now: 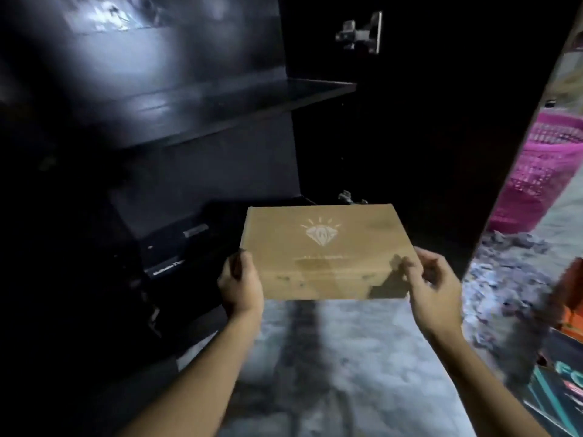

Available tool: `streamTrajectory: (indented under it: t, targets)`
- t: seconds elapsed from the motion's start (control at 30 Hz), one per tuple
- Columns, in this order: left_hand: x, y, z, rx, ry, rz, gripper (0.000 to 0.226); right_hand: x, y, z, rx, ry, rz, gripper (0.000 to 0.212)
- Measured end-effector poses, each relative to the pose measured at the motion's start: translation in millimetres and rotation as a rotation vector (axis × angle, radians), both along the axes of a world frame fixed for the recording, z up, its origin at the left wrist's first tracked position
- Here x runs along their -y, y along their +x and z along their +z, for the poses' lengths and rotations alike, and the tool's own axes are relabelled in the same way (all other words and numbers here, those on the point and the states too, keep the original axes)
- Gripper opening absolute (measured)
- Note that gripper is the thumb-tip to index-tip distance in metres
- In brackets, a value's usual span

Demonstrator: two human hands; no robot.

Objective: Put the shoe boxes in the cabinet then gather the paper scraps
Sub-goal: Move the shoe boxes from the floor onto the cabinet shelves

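Note:
A brown cardboard shoe box (325, 247) with a pale diamond logo on its lid is held level in front of the open dark cabinet (176, 115). My left hand (241, 283) grips its near left corner, thumb on the lid. My right hand (432, 287) holds the near right corner, fingers curled against the edge. A dark box (164, 244) lies on the cabinet's lower level, left of the brown box. Paper scraps (501, 279) lie in a heap on the floor at the right.
The cabinet's open door (441, 137) stands at the right, with a metal hinge (362, 34) near its top. A pink basket (542, 171) stands beyond the door. Orange and teal boxes (564, 357) sit at the far right. Grey floor (331, 357) lies below my arms.

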State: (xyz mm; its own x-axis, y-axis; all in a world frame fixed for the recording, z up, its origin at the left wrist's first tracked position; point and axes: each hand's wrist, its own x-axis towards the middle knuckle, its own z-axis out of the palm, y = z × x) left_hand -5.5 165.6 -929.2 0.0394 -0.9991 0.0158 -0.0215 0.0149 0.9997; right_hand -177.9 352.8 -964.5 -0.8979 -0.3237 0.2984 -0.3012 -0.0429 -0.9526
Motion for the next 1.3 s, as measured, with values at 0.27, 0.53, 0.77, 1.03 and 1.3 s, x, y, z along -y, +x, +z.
streamTrajectory:
  t: [0.27, 0.53, 0.77, 1.03, 1.3]
  targets:
    - [73, 21, 52, -0.045, -0.146, 0.374, 0.069, 147, -22, 57, 0.119, 0.106, 0.508, 0.066]
    - [148, 49, 12, 0.24, -0.16, 0.378, 0.063, 254, -14, 0, 0.105, 0.068, 0.631, 0.06]
    - [203, 66, -20, 0.57, -0.085, 0.232, 0.097, 336, 9, -20, 0.093, 0.098, 0.756, 0.063]
    - [242, 48, -52, 0.86, -0.134, 0.263, 0.073, 372, 23, -32, -0.129, 0.243, 0.683, 0.069]
    - [284, 50, -65, 0.916, 0.017, 0.114, 0.073, 387, 24, -34, -0.092, 0.481, 1.039, 0.084]
